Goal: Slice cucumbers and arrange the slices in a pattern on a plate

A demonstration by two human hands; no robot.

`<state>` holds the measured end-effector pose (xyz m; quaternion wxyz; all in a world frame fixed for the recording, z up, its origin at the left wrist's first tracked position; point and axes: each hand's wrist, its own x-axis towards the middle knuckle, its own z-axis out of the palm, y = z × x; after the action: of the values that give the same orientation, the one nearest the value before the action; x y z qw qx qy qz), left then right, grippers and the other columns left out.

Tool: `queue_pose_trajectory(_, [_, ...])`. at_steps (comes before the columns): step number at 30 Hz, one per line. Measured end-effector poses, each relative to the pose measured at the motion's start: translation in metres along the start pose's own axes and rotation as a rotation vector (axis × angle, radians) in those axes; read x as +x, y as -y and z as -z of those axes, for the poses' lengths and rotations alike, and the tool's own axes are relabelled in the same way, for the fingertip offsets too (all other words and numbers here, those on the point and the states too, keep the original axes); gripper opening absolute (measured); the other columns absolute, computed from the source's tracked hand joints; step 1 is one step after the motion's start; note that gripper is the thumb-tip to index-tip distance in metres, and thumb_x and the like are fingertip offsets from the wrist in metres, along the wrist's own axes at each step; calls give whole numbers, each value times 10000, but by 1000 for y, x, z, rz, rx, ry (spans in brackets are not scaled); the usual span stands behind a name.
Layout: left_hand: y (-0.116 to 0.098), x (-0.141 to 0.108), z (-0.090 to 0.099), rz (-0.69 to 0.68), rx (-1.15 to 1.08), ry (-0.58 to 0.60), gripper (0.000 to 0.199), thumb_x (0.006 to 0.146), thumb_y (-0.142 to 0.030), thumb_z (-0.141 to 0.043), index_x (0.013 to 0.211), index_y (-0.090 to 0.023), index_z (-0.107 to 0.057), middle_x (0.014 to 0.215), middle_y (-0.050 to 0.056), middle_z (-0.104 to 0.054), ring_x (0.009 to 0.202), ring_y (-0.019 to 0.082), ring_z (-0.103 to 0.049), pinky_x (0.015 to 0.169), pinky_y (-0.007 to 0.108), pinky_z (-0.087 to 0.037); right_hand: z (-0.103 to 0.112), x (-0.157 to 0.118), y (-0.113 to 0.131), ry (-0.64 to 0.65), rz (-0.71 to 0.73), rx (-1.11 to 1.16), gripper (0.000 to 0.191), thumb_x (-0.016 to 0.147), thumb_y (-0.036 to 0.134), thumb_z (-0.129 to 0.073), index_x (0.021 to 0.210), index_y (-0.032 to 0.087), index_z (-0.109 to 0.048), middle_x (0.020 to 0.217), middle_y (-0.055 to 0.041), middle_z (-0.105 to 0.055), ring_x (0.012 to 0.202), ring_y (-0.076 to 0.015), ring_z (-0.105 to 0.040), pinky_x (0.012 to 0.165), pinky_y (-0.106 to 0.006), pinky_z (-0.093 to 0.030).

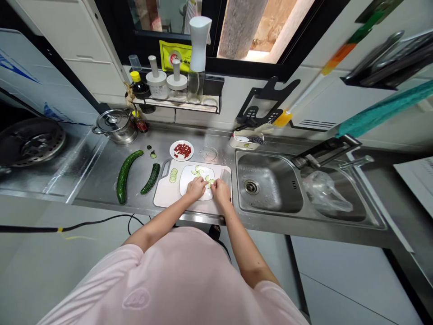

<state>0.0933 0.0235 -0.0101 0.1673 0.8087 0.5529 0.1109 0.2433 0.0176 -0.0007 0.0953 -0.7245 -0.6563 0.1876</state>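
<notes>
Both hands are over a white plate (186, 178) that rests on a pale cutting board (165, 192). My left hand (196, 188) has its fingers pinched at the plate's middle, by some thin green slices (197, 171). Close on its right, my right hand (220, 190) is also pinched, beside a cucumber slice (210, 181). What the fingertips hold is too small to make out. Several overlapping cucumber slices (173, 175) lie in a column at the board's left. A knife blade (225, 177) shows at the board's right side.
Left of the board lie a short cucumber (150, 179) and a longer one (125, 177). Behind it stands a small dish of chopped red pieces (181, 150). A steel sink (270, 180) is at the right, a lidded pot (117, 127) at the back left.
</notes>
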Motion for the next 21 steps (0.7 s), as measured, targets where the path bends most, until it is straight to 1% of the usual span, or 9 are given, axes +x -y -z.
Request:
queue_pose_trajectory(6, [-1,2,2,2,0,17,296,855,-178,-469,1069,-261,-657,1005,58,-550,969,180,-474,811,282,-428,0,0,2,50,-3,-29,177,877,325,-502,934,178,-580,923,-52,-595,754,-142,-509,620,-241,-273])
queue_pose_trajectory(11, [-2,-2,3,20,-17,-29,294,857,-178,-464,1068,-255,-654,994,58,-560,965,183,-476,780,278,-436,0,-1,1,37,-8,-15,213,896,339,-463,951,173,-583,938,-61,-595,759,-144,-510,627,-241,-279])
queue_pose_trajectory(15, [0,-15,3,39,-40,-77,280,849,-172,-470,1038,-249,-662,986,53,-570,945,183,-484,756,279,-440,3,-5,-1,6,-20,5,249,909,364,-427,923,171,-583,920,-58,-603,755,-145,-517,622,-241,-283])
queue_pose_trajectory(18, [2,-31,4,56,-64,-93,276,844,-164,-471,1022,-242,-666,974,50,-576,932,177,-494,756,276,-439,5,-10,-3,-20,-16,32,266,912,371,-411,905,169,-583,896,-51,-607,761,-145,-520,623,-238,-289])
queue_pose_trajectory(21, [5,-47,8,45,-102,-111,262,845,-165,-474,1010,-241,-663,958,41,-580,929,165,-501,786,273,-435,5,-17,-5,-42,2,70,267,907,374,-405,891,174,-581,884,-41,-607,759,-143,-514,632,-231,-295])
